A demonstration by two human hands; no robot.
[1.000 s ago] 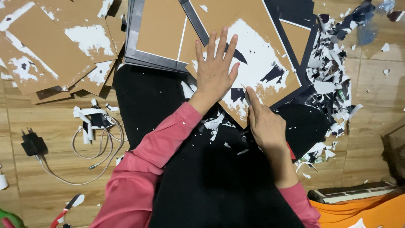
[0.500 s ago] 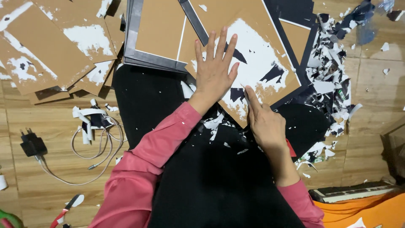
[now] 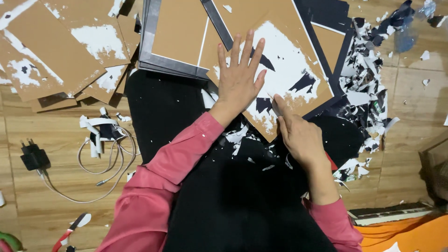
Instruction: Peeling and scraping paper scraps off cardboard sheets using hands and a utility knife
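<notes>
A brown cardboard panel with patches of white and black paper stuck on it lies across my black-clad lap. My left hand rests flat on the panel with its fingers spread. My right hand is at the panel's lower edge. Its fingers are curled, and the index finger points at the torn border of the white paper. Something thin and pale may lie under that fingertip, but I cannot make it out. Paper scraps lie on my lap between the two hands.
More stripped cardboard panels are piled at the left, and a grey-framed panel lies ahead. A heap of torn black and white paper sits at the right. A charger with its cable and red-handled pliers lie on the wooden floor.
</notes>
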